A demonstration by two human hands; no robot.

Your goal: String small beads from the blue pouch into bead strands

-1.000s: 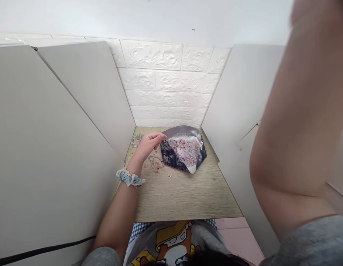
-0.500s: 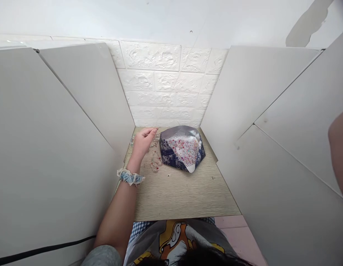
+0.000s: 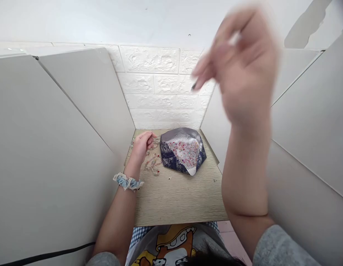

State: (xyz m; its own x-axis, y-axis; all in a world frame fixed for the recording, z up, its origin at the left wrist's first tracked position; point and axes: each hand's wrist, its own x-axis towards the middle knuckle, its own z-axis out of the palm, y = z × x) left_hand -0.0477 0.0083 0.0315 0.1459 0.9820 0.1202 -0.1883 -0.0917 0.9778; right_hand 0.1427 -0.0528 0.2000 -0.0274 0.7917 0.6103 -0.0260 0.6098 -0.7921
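Note:
My left hand [image 3: 143, 146] is closed at the back left of the small table, fingers curled together; what they hold, if anything, is hidden. Strung beads [image 3: 153, 162] in pale colours with some red lie in loops just below it. Beside them, an open blue patterned bag [image 3: 172, 161] with a silvery lining holds many small pink, red and clear beads [image 3: 185, 151]. High in front of the wall, close to the camera, my right hand [image 3: 243, 70] is raised and blurred, with thumb and forefinger brought together in a pinch. Anything between them is too smeared to name.
The wooden tabletop [image 3: 179, 203] is hemmed in by white panels [image 3: 85, 85] on the left and right and a white brick-pattern wall [image 3: 149, 59] behind. Two tiny loose bits lie on the wood. A black cable [image 3: 49, 255] runs along the lower left.
My right hand has come into view from the right edge, where only part of the arm showed. My left hand has turned slightly, staying near the strung beads, whose loops have shifted.

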